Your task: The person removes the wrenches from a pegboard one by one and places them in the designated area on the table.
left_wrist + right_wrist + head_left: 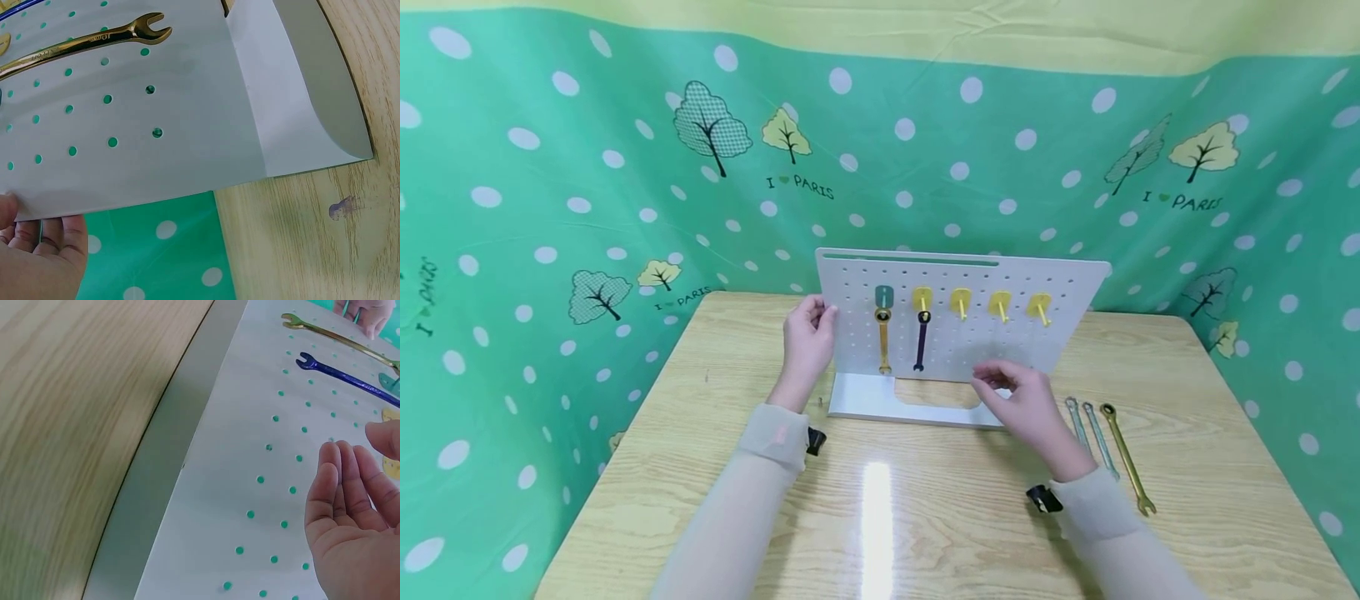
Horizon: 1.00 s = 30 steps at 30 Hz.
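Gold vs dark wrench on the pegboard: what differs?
Colour: gold wrench is shiny gold; dark wrench is blue-purple.
Hook: gold wrench hangs from a green hook, dark wrench from a yellow hook.
Position: gold wrench is nearer the left hand than dark wrench.
Both hang ring end up, open end down.

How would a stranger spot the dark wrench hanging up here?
On the wooden table stands a white pegboard. The dark wrench hangs from its leftmost yellow hook; a blue-purple finish sets it apart from the gold wrench on its left.
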Each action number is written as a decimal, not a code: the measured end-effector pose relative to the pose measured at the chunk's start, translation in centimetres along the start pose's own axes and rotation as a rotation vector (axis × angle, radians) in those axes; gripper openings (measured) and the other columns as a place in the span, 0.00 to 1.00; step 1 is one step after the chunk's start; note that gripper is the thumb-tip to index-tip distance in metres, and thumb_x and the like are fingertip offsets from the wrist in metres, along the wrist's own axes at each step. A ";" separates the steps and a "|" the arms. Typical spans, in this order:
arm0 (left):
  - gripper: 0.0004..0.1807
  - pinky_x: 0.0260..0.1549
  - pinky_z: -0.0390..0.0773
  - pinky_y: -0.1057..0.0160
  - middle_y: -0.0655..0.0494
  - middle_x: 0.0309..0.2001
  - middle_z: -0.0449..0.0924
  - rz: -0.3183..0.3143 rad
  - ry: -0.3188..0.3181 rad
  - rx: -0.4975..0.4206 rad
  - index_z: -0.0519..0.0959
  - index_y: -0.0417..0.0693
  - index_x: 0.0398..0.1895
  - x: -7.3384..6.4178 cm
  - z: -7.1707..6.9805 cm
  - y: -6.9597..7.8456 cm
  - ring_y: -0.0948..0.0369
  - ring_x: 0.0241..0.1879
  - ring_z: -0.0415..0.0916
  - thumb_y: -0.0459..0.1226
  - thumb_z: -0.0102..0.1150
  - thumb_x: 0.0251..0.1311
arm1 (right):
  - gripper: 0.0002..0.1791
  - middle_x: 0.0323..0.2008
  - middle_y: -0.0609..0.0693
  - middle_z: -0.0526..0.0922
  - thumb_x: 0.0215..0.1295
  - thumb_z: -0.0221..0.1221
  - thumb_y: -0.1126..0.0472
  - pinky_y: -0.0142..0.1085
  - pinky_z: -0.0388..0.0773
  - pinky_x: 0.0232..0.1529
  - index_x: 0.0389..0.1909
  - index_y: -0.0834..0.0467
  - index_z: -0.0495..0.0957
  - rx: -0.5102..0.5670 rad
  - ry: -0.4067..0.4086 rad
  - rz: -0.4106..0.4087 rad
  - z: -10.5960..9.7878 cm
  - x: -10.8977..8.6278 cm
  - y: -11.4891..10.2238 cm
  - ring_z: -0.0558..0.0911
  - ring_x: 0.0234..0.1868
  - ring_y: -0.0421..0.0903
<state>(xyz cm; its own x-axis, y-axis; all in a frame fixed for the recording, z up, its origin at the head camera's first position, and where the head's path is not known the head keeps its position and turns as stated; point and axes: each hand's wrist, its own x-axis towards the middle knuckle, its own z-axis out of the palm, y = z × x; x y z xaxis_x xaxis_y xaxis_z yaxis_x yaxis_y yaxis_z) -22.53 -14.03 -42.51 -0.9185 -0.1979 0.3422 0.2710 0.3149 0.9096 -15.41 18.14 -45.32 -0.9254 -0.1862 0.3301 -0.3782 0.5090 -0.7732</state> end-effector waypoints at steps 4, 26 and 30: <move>0.05 0.34 0.82 0.64 0.41 0.40 0.84 0.003 0.000 0.003 0.79 0.32 0.44 -0.1 0.0 -0.1 0.52 0.37 0.80 0.28 0.56 0.72 | 0.08 0.39 0.46 0.86 0.67 0.66 0.67 0.39 0.83 0.43 0.46 0.64 0.85 0.017 -0.002 0.007 0.4 0.2 -0.4 0.83 0.39 0.43; 0.06 0.32 0.80 0.64 0.41 0.40 0.84 -0.010 -0.008 0.019 0.79 0.32 0.45 -0.1 -0.1 0.1 0.51 0.36 0.79 0.29 0.55 0.73 | 0.11 0.42 0.46 0.86 0.69 0.66 0.63 0.39 0.82 0.48 0.49 0.62 0.84 0.086 -0.042 0.048 2.1 2.7 -1.9 0.83 0.42 0.43; 0.06 0.33 0.81 0.64 0.42 0.41 0.84 -0.009 -0.005 0.022 0.79 0.33 0.45 -0.1 -0.1 0.2 0.52 0.36 0.79 0.29 0.55 0.73 | 0.12 0.42 0.46 0.86 0.68 0.66 0.62 0.39 0.81 0.49 0.49 0.62 0.84 0.106 -0.043 0.047 2.3 3.1 -2.3 0.83 0.43 0.43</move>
<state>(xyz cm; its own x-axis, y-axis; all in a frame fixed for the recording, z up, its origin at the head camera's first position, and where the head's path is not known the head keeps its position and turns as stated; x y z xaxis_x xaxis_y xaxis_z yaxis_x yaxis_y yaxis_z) -22.33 -13.98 -42.35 -0.9225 -0.1958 0.3326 0.2562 0.3337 0.9072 -17.49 14.52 -43.76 -0.9416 -0.2010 0.2701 -0.3323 0.4264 -0.8413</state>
